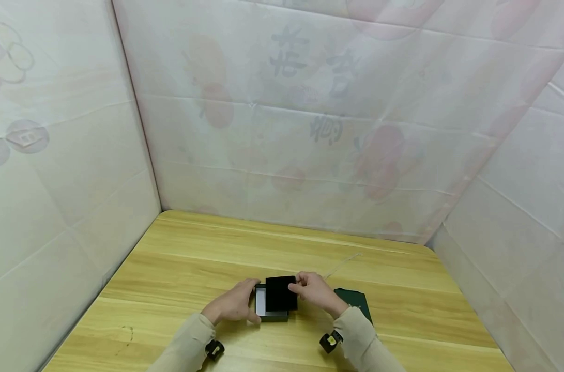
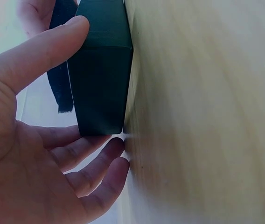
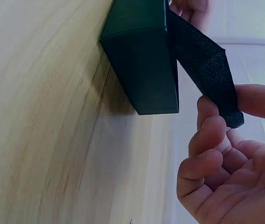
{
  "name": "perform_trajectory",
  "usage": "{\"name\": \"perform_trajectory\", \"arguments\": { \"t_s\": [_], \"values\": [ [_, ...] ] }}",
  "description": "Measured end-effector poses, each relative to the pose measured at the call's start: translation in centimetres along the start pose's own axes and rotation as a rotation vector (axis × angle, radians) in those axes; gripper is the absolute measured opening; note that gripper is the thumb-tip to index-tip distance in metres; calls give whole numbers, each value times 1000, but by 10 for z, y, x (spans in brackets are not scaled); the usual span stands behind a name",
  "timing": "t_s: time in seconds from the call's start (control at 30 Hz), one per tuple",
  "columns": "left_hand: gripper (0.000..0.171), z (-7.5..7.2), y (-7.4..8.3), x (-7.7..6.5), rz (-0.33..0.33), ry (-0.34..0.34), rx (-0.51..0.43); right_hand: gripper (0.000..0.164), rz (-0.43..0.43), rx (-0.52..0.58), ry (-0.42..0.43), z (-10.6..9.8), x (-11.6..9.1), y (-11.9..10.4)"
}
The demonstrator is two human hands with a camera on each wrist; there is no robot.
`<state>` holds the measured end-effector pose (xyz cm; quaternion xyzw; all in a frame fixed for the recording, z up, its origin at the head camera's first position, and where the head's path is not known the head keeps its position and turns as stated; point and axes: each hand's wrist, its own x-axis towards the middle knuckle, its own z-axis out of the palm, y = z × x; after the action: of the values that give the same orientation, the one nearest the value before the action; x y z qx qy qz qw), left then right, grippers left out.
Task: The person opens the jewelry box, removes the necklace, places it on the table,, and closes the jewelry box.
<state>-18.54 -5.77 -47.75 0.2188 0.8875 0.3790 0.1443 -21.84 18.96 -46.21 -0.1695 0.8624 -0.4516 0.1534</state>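
Observation:
A small dark green box (image 1: pixel 274 318) stands on the table with its top uncovered, and part of its white inside shows at the left. My left hand (image 1: pixel 232 304) holds it at the left side, the thumb (image 2: pixel 62 39) on one corner and the fingers round the opposite corner. With thumb and fingertips, my right hand (image 1: pixel 316 290) pinches the right edge of a square black foam pad (image 1: pixel 280 294). That pad is tilted over the box, its right edge raised, and covers most of the opening in the head view.
A flat dark green item (image 1: pixel 356 302) with small gold marks lies right of the box, partly behind the right forearm. A thin pale cord (image 1: pixel 344 263) stretches over the wooden table (image 1: pixel 207 243) beyond the right hand. Pale printed cloth walls (image 1: pixel 282 155) enclose the table.

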Motion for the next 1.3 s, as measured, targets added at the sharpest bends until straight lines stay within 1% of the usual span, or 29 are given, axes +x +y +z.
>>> {"name": "perform_trajectory", "arguments": {
  "t_s": [0.27,0.53,0.9,1.07,1.3],
  "values": [
    [90,0,-1,1,-15,0,-16,35,9,-23,-18,2,1,-1],
    [91,1,-1,1,-16,11,-15,33,39,-38,-21,5,3,-2],
    [91,2,-1,2,-13,23,-9,33,42,-58,-40,9,5,-2],
    [89,2,-1,2,-3,25,-7,34,41,-42,-48,9,5,-7],
    [87,1,-2,3,-10,23,-13,36,26,-70,-51,12,5,-12]
  ]
}}
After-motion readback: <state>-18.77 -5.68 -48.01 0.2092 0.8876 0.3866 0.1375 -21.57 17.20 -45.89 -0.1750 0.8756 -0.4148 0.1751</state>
